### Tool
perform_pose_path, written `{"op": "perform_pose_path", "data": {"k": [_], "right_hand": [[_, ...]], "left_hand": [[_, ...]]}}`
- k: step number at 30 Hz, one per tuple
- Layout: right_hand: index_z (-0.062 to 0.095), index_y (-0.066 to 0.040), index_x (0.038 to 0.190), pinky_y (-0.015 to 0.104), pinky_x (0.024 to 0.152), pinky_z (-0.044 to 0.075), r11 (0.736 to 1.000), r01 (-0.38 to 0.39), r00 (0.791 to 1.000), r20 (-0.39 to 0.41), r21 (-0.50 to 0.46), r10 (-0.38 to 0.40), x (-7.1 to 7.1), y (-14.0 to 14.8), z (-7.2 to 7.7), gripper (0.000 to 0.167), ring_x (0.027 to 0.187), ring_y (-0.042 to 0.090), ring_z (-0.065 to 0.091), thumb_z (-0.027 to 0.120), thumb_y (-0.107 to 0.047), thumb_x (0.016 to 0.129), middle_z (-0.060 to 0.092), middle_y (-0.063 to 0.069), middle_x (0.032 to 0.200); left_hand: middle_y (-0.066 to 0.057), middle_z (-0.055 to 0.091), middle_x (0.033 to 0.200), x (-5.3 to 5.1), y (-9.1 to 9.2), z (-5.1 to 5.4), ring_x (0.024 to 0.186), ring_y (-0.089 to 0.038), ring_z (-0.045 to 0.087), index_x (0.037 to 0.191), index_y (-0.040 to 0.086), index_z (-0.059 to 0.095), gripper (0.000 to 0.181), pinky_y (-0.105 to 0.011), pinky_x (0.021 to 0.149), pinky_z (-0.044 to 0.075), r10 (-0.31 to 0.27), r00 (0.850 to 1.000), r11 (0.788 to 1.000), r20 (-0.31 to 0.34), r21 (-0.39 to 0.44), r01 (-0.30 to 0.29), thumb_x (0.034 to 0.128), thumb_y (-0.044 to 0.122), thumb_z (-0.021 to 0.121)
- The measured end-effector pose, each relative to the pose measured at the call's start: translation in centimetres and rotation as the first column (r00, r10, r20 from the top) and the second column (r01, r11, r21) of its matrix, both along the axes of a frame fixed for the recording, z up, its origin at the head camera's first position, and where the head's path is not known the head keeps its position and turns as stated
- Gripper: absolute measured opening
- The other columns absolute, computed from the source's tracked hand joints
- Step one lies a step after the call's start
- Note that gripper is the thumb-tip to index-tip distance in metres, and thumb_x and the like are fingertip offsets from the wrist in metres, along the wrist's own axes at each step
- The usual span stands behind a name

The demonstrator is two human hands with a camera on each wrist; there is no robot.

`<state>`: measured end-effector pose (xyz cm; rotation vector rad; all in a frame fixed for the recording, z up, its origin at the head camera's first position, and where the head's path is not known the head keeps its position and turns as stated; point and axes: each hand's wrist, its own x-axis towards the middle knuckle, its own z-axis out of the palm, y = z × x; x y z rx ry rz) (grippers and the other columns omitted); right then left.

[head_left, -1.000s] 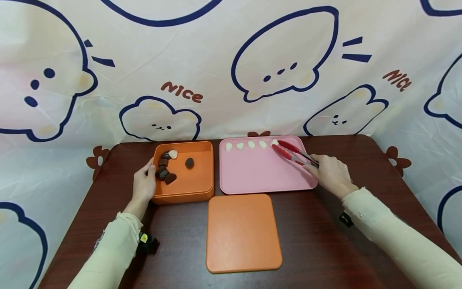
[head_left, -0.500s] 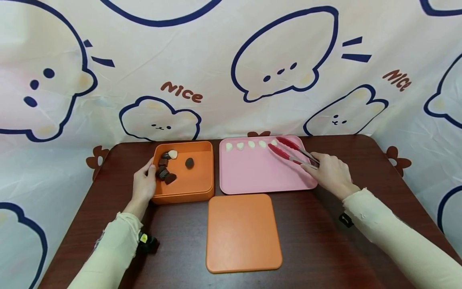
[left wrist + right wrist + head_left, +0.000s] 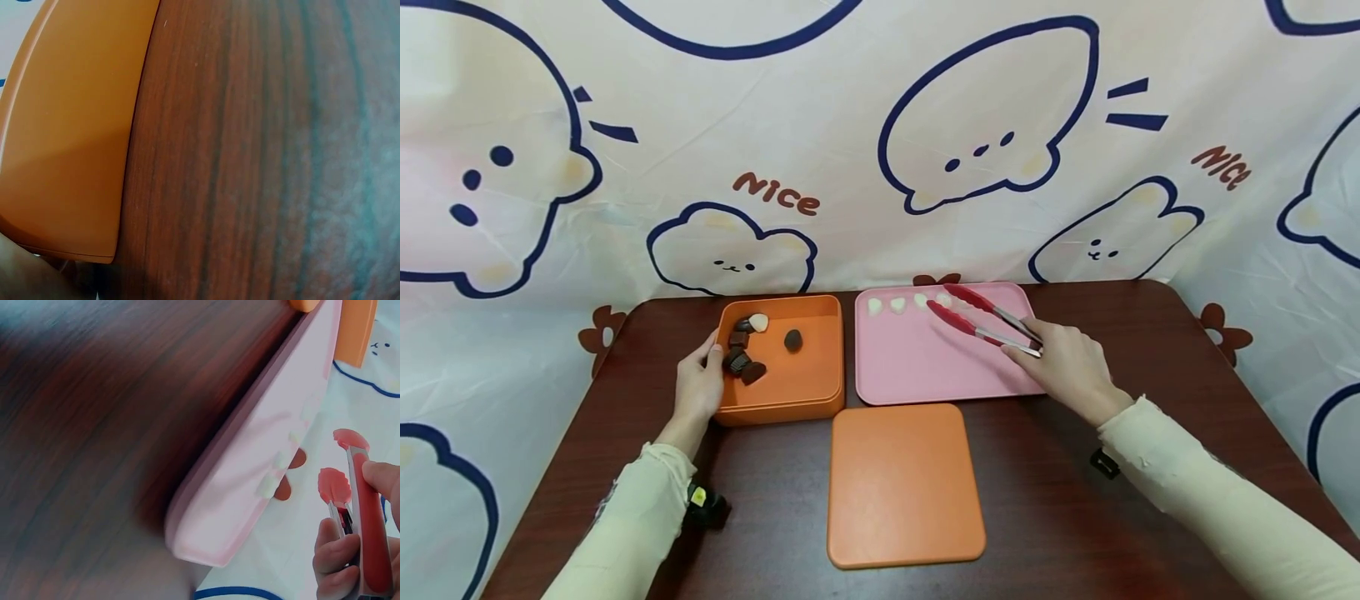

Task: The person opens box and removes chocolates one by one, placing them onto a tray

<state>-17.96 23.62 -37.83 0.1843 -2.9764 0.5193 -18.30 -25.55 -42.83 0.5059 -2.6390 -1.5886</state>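
The right hand [image 3: 1066, 367] has its fingers curled round the red-tipped tongs [image 3: 951, 317], whose arms stand spread over the far side of the pink tray [image 3: 925, 367]. Over the last second the tips have slid left along the row of white pieces [image 3: 897, 305] — nothing shows between them, so the tongs look free of any load. Whether a piece lies hidden behind the upper arm, I can't be sure from the head view.

The left hand [image 3: 698, 385] grips the orange box [image 3: 808, 375] by its left wall, unmoved. Dark pieces [image 3: 739, 360] crowd that side; most of the box's right half is bare floor. Box and tray stand just apart, the box wall higher than the tray's low rim — likely the edge to clear. An orange panel [image 3: 906, 487] sits just nearer, while the tray's near half offers open pink.
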Motion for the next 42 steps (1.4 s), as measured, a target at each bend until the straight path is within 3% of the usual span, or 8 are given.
{"op": "perform_pose_path", "data": {"k": [6,20,24,31,42], "right_hand": [[0.07,-0.012,0.119,0.031,0.048,0.038,1.0,-0.028,0.999,-0.017,-0.004,0.028,0.2,-1.1,0.0,0.045,0.061,0.02,0.051,0.075,-0.044,0.088,0.057,0.002,0.064],[0.071,-0.02,0.106,0.038,0.053,0.044,0.995,-0.094,0.994,-0.061,-0.042,0.092,0.5,-4.4,-0.1,0.032,0.064,0.018,0.054,0.076,-0.046,0.087,0.057,-0.004,0.066],[0.073,-0.023,0.108,0.038,0.056,0.045,0.992,-0.118,0.99,-0.078,-0.053,0.114,0.6,-5.3,-0.2,0.032,0.07,0.018,0.054,0.077,-0.046,0.087,0.06,-0.006,0.07],[0.073,-0.018,0.104,0.031,0.058,0.039,0.978,-0.192,0.976,-0.121,-0.084,0.181,0.6,-7.2,-0.3,0.03,0.067,0.018,0.052,0.079,-0.042,0.086,0.059,-0.005,0.067],[0.073,-0.018,0.108,0.03,0.053,0.04,0.974,-0.205,0.975,-0.105,-0.094,0.195,1.3,-9.6,-1.1,0.035,0.063,0.015,0.052,0.077,-0.045,0.087,0.056,-0.008,0.065]], "left_hand": [[-0.01,0.027,0.166,0.1,0.0,0.0,0.155,-0.03,0.022,0.16,0.023,0.028,0.049,-0.052,0.127,0.022,-0.005,1.0,1.0,-0.004,-0.005,0.005,0.1117,0.03,0.029],[-0.007,0.026,0.167,0.3,-0.3,-0.2,0.156,-0.03,0.02,0.16,0.024,0.028,0.049,-0.052,0.127,0.021,0.001,1.0,1.0,-0.003,0.009,-0.001,0.1118,0.031,0.028],[-0.007,0.024,0.167,0.2,-0.2,-0.3,0.156,-0.03,0.02,0.16,0.023,0.026,0.049,-0.052,0.127,0.021,-0.005,1.0,1.0,0.006,0.005,0.005,0.1118,0.032,0.028],[-0.007,0.025,0.167,0.2,-0.2,-0.3,0.156,-0.03,0.019,0.16,0.024,0.026,0.049,-0.052,0.127,0.02,-0.007,1.0,1.0,0.003,0.007,0.007,0.1119,0.032,0.028],[-0.008,0.026,0.166,0.0,0.0,-0.1,0.156,-0.03,0.021,0.16,0.023,0.028,0.049,-0.052,0.127,0.021,-0.007,1.0,1.0,-0.001,-0.006,0.007,0.1118,0.032,0.028]]}}
